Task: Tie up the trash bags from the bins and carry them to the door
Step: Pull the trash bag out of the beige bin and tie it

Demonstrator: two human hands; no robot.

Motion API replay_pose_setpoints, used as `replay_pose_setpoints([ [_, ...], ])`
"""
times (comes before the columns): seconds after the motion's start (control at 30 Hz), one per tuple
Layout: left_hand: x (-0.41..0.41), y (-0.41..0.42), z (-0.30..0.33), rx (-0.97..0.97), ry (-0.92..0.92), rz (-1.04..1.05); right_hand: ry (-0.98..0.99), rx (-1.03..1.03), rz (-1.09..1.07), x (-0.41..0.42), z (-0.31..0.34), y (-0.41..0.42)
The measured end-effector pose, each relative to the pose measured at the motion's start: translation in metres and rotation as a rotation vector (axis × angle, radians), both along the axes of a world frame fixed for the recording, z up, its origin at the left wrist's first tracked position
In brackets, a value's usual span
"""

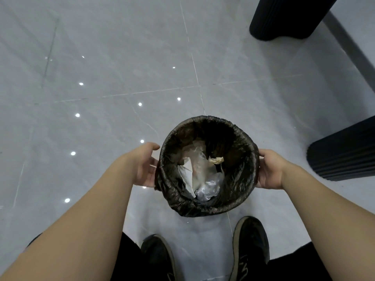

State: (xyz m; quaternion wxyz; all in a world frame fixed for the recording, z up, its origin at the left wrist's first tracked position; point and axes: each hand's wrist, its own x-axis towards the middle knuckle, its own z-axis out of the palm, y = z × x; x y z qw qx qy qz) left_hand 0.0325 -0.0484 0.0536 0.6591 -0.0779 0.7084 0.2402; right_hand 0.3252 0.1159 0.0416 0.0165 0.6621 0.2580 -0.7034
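Black crinkled plastic trash bag (209, 169), untied and folded over its round bin on the grey tiled floor (101, 78), paper and clear wrap inside, left hand (145, 166) open beside it, right hand (268, 169) cupping the rim, so tying and carrying remain.

Black trash bag (239, 179) lines the upright round bin, open, holding crumpled waste.
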Motion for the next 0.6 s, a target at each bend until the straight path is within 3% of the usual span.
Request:
replay_pose_setpoints([
  [0.17, 0.004, -0.004, 0.028, 0.028, 0.143, -0.039, -0.038, 0.084, -0.018, -0.007, 0.012, -0.006],
  [0.3, 0.010, -0.001, 0.037, 0.100, 0.228, 0.021, -0.195, 0.269, -0.002, -0.021, 0.019, -0.011],
  [0.43, 0.025, 0.007, 0.048, 0.200, 0.166, 0.184, -0.327, 0.477, -0.029, -0.024, 0.020, -0.010],
  [0.6, 0.043, 0.009, 0.061, 0.251, 0.056, 0.340, -0.311, 0.567, 0.054, -0.029, 0.032, -0.010],
])
